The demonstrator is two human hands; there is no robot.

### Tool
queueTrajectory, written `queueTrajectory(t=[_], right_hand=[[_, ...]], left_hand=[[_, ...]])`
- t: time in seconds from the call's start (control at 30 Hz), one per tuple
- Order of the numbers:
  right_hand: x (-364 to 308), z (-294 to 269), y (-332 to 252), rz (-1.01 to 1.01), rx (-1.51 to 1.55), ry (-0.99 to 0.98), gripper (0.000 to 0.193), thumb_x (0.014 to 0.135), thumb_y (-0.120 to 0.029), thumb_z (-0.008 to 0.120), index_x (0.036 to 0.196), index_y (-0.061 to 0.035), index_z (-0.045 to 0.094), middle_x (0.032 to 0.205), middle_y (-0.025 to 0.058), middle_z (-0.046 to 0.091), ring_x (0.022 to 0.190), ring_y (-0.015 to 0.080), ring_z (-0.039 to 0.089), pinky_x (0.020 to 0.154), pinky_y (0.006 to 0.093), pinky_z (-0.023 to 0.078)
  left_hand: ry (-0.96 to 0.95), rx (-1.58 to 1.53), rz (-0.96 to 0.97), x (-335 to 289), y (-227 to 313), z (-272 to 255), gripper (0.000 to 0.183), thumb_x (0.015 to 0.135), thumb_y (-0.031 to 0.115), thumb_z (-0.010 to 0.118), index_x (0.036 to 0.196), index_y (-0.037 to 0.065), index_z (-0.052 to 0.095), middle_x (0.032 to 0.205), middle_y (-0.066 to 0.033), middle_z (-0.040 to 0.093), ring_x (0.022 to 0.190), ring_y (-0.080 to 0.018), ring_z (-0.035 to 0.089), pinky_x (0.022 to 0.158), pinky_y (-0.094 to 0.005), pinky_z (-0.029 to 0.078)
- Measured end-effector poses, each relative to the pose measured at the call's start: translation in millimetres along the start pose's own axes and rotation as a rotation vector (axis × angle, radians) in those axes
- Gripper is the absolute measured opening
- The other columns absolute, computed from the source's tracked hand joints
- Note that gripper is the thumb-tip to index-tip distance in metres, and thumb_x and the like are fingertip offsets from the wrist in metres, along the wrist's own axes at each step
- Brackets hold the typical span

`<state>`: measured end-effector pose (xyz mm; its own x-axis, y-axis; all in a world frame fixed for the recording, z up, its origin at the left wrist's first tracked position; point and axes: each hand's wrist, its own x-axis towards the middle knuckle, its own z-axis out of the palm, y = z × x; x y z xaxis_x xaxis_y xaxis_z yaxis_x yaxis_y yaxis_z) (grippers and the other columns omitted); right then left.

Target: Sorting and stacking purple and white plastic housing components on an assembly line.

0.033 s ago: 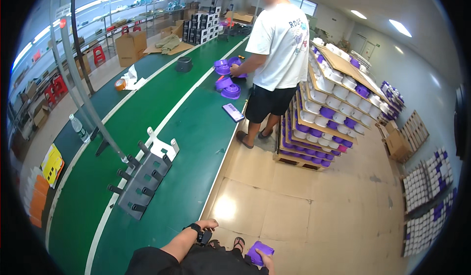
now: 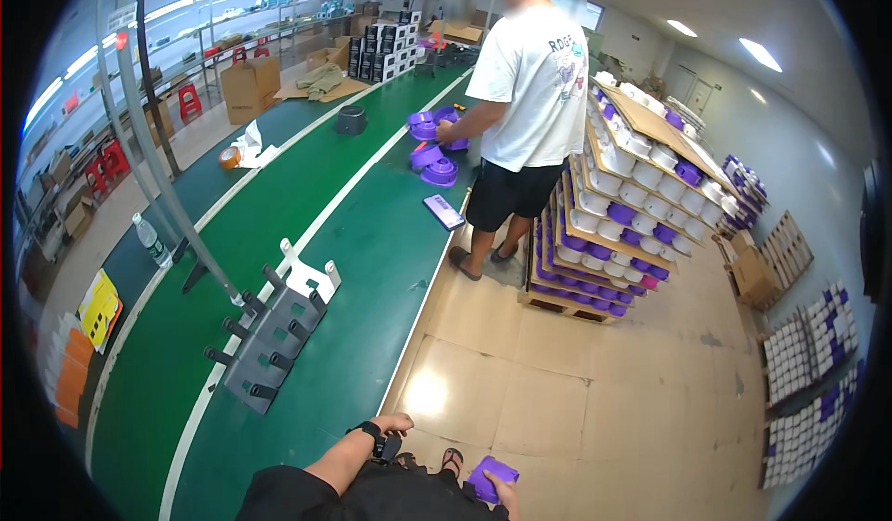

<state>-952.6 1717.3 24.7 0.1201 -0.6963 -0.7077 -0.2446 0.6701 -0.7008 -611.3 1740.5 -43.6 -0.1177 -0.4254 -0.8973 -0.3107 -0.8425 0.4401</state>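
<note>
The right hand [image 2: 507, 497] is grasping a purple plastic piece [image 2: 490, 477] low at the lower edge of the view, beside the person's body and above the floor [image 2: 539, 372], well apart from the purple bowls [image 2: 439, 172] on the green table [image 2: 362, 335]. To hold it well, I would advise a firm but not hard grip, because a thin wall, if it is thin, may bend under strong pressure; the thumb should press on a flat side, and the piece should be kept clear of the trouser leg. The left hand [image 2: 398, 423], with a dark watch [image 2: 373, 430] on its wrist, is near the table edge, and I see nothing in it (whether its fingers are loose or clenched, I cannot tell). It would be good to keep this hand ready, so that it can support the other side. About the look of the piece: it is bright purple, similar in colour to the bowls, with a rather blocky outline and corners; its underside is hidden, and fine details are too small to judge
</note>
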Motion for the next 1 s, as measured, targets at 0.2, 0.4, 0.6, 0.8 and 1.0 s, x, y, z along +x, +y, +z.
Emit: queueTrajectory(t=[0.2, 0.4, 0.6, 0.8, 1.0], right_hand=[[30, -12, 31, 0.074, 0.019, 0.066, 0.044, 0.067, -0.02, 0.075, 0.101, 0.0002, 0.056, 0.086, 0.0114, 0.063, 0.07, 0.0215, 0.062, 0.063, 0.0349, 0.052], [32, -14, 35, 0.024, 0.06, 0.049, 0.041, 0.068, -0.017, 0.074, 0.102, -0.002, 0.055, 0.085, 0.0109, 0.062, 0.069, 0.0216, 0.062, 0.061, 0.0351, 0.052], [26, -8, 30, 0.048, 0.088, 0.036, 0.039, 0.068, -0.015, 0.073, 0.101, -0.0029, 0.055, 0.084, 0.0113, 0.062, 0.066, 0.0225, 0.062, 0.057, 0.0357, 0.052], [15, -2, 20, 0.095, 0.093, 0.059, 0.039, 0.069, -0.015, 0.073, 0.101, -0.0027, 0.055, 0.084, 0.0122, 0.062, 0.067, 0.0231, 0.062, 0.055, 0.0363, 0.052], [19, -8, 25, 0.09, 0.099, 0.086, 0.039, 0.069, -0.016, 0.072, 0.101, -0.0019, 0.055, 0.084, 0.012, 0.062, 0.067, 0.0232, 0.062, 0.056, 0.0361, 0.052]], left_hand=[[-0.009, 0.031, 0.009, 16, -6, -1, 0.046, 0.087, 0.038, 0.037, 0.124, 0.01, 0.042, 0.109, -0.0092, 0.056, 0.089, -0.0195, 0.055, 0.075, -0.0348, 0.046], [-0.002, 0.043, 0.013, 10, 0, 1, 0.046, 0.088, 0.038, 0.037, 0.124, 0.01, 0.041, 0.11, -0.0097, 0.055, 0.09, -0.0201, 0.056, 0.077, -0.0355, 0.046], [-0.001, 0.035, 0.012, 10, -5, 1, 0.047, 0.088, 0.038, 0.037, 0.125, 0.009, 0.04, 0.109, -0.0101, 0.055, 0.089, -0.0201, 0.055, 0.078, -0.0354, 0.045], [0.004, 0.017, 0.033, 12, -6, 1, 0.047, 0.089, 0.037, 0.036, 0.125, 0.008, 0.04, 0.108, -0.0106, 0.055, 0.088, -0.02, 0.055, 0.078, -0.0347, 0.045], [0.001, 0.026, 0.027, 6, 2, 1, 0.046, 0.089, 0.037, 0.036, 0.124, 0.007, 0.04, 0.107, -0.0103, 0.055, 0.088, -0.0204, 0.055, 0.078, -0.0353, 0.045]])
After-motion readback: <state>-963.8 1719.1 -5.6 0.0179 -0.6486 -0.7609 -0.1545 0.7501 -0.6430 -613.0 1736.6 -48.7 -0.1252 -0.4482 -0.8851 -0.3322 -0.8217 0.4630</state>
